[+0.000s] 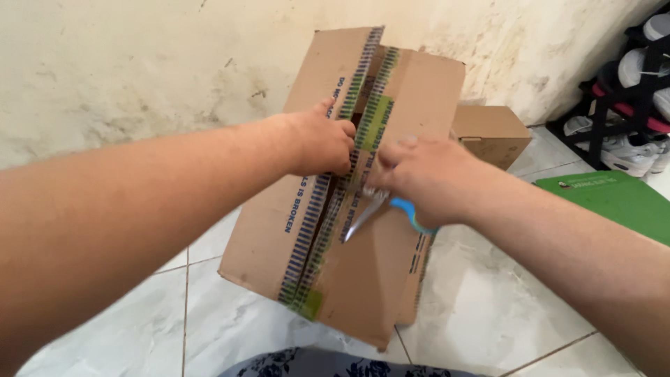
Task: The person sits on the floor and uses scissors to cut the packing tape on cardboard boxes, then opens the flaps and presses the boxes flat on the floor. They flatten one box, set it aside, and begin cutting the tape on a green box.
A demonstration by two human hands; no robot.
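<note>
A taped cardboard box (363,188) lies on the tiled floor (488,307). The left hand (322,143) presses its left flap at the seam; the right hand (426,178) grips blue-handled scissors (391,208). A smaller box (492,132) sits at two o'clock, near a shoe rack (631,91).

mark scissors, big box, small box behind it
scissors (368,211): head view, on the blurred metal blades
big box (370,279): head view, on its right top flap
small box (490,131): head view, on its top face
</note>
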